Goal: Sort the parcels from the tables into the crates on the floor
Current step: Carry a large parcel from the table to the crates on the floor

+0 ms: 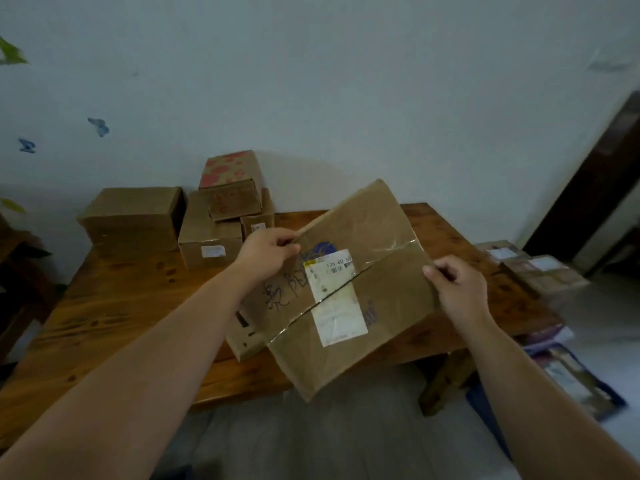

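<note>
I hold a large flat brown cardboard parcel (374, 237) tilted above the front edge of the wooden table (114, 306). It bears a white shipping label, clear tape and black handwriting. My left hand (266, 252) grips its left edge, thumb on top. My right hand (457, 285) grips its right edge. Part of a smaller box (242, 332) shows under the parcel's left side.
Several brown boxes stand at the back of the table: a wide one (133, 216), a labelled one (207, 237), and one with red flowers (230, 181) on top. More parcels (540, 268) lie on the floor at right, and a blue crate (581, 382) sits beside the table leg.
</note>
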The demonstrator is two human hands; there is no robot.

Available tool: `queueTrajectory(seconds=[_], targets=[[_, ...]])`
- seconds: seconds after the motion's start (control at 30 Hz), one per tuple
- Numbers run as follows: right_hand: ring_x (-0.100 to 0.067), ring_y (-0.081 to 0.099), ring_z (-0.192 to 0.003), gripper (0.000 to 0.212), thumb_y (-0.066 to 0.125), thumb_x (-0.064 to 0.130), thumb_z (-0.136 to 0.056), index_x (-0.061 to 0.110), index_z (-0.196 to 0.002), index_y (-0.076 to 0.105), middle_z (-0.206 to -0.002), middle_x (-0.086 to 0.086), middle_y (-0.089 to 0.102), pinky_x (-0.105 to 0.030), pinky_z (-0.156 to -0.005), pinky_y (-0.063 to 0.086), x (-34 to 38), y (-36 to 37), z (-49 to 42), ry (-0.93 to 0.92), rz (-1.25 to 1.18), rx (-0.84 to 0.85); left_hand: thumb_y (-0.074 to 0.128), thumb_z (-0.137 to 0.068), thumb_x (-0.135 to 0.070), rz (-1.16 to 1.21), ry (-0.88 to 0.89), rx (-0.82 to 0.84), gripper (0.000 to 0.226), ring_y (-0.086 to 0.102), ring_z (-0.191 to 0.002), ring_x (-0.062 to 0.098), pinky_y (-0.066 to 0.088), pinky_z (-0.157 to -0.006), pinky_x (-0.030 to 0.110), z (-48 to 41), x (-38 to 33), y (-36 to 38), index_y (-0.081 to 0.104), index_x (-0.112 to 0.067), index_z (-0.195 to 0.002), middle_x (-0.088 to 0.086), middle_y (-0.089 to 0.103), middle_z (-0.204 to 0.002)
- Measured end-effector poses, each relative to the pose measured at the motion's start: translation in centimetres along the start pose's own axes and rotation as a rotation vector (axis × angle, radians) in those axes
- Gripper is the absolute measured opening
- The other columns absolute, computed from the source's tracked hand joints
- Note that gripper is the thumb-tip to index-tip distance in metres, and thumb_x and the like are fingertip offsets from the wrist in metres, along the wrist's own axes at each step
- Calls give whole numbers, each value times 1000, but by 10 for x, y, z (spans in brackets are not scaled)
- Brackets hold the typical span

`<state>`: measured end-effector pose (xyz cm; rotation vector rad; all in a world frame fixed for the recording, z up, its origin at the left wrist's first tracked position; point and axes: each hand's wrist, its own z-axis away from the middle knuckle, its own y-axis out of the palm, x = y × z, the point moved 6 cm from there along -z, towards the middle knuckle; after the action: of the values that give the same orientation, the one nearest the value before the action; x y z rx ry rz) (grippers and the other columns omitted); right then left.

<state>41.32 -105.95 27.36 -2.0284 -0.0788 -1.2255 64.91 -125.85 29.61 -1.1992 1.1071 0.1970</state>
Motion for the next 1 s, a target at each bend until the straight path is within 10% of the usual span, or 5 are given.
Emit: queueTrajectory(seconds=[0.2,0.3,0.4,0.57,1.0], targets=[[-17,55,-90,11,59,20,-93,11,-89,65,-92,1,62,-30,-79,39,-60,-75,-2,216,-161,-280,63,-88,-36,-179,178,-172,35,59,-110,21,45,-93,32,-9,-79,46,65,-22,-120,1,67,-117],[-18,54,-91,9,61,18,-92,11,-92,66,-98,-4,63,-31,-81,40,-99,-124,-11,316,-255,-388,68,-79,-51,-162,87,-326,66,53,-119,24,45,-98,38,-10,-89,72,51,-20,-135,5,58,-130],[-21,57,-96,3,63,17,-90,15,-88,65,-98,-2,62,-38,-90,47,-135,-160,-20,388,-353,-448,65,-79,-56,156,-167,-145,82,49,-124,26,45,-98,39,-4,-88,128,34,-17,-144,6,48,-139],[-20,55,-98,4,63,18,-90,16,-93,64,-96,1,57,-39,-92,46,-193,-225,-40,359,-322,-432,54,-93,-42,531,-280,24,50,55,-114,26,48,-93,41,3,-133,251,48,-16,-134,3,57,-129],[-20,60,-104,25,54,13,-95,21,-117,62,-114,-2,64,-43,-92,50,-307,-304,-133,311,-295,-279,47,-96,-42,451,-218,-54,40,55,-105,24,45,-87,37,-91,-224,391,58,-13,-122,4,61,-116]])
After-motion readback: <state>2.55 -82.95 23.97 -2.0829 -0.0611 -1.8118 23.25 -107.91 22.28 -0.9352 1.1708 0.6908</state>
